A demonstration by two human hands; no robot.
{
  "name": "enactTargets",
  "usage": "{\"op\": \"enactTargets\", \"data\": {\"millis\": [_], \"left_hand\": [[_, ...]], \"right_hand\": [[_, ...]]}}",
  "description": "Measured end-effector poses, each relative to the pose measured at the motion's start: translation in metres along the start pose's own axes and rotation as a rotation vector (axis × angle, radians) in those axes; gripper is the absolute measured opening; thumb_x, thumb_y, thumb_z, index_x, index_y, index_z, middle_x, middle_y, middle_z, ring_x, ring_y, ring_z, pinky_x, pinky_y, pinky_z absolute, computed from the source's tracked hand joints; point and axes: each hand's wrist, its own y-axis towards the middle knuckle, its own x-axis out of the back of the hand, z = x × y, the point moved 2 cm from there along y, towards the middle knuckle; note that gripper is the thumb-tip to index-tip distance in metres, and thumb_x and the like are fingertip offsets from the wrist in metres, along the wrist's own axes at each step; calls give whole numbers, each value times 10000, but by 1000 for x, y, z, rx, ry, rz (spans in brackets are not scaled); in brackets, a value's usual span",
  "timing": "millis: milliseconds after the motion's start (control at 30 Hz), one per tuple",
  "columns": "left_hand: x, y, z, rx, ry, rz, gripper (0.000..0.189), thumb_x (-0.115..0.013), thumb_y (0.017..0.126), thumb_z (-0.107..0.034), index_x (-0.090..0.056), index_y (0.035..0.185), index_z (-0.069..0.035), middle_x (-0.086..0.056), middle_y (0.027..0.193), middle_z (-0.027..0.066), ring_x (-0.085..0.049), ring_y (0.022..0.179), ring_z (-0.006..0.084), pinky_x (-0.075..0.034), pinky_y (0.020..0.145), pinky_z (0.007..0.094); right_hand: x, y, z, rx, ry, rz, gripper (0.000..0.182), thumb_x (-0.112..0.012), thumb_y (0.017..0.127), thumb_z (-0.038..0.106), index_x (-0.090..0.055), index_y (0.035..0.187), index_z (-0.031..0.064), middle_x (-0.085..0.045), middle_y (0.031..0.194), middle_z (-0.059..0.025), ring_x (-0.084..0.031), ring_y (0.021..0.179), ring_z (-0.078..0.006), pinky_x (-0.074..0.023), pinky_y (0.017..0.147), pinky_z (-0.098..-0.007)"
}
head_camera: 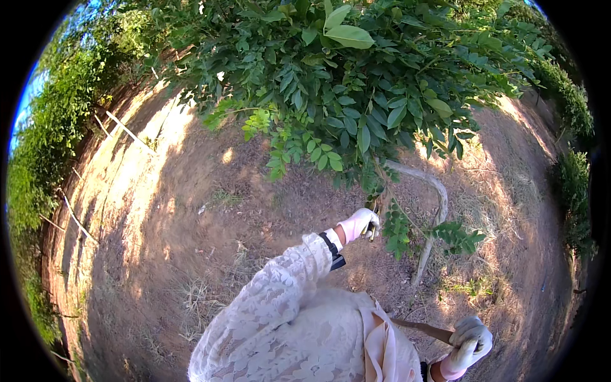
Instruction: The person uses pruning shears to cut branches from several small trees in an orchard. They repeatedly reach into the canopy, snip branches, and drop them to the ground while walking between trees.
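My left hand, in a white and pink glove, is closed around thin green-brown stems just below a dense mass of green leaves. A leafy sprig hangs right beside its fingers. My right hand, gloved too, is low at the right, closed around a brown wooden stick or handle. The far end of that stick passes behind my clothing, so its tip is hidden. Between my hands and further right, a bent grey trunk rises from the ground into the leaves.
Bare brown soil with tufts of dry grass lies around me. Pale poles or branches stand or lie at the left. Green bushes line the left edge, and more shrubs stand at the far right.
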Motion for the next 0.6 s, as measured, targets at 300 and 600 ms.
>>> {"op": "enactTargets", "data": {"millis": [300, 600], "left_hand": [[-1, 12, 19, -178, -131, -126, 81, -544, 703, -14, -575, 632, 10, -567, 567, 131, -560, 446, 253, -463, 420, 361], [-13, -40, 38, 128, -413, 112, 270, -451, 713, 57, -505, 977, 29, -573, 921, 201, -609, 875, 342, -561, 729, 505]], "right_hand": [[-35, -6, 44, -386, 632, -698, 169, -434, 713, -6, -409, 546, 12, -430, 506, -84, -399, 477, -175, -329, 481, -302], [-45, -40, 59, -258, 605, -616, 168, -473, 722, 34, -442, 560, 5, -448, 519, -81, -412, 483, -167, -333, 479, -291]]}}
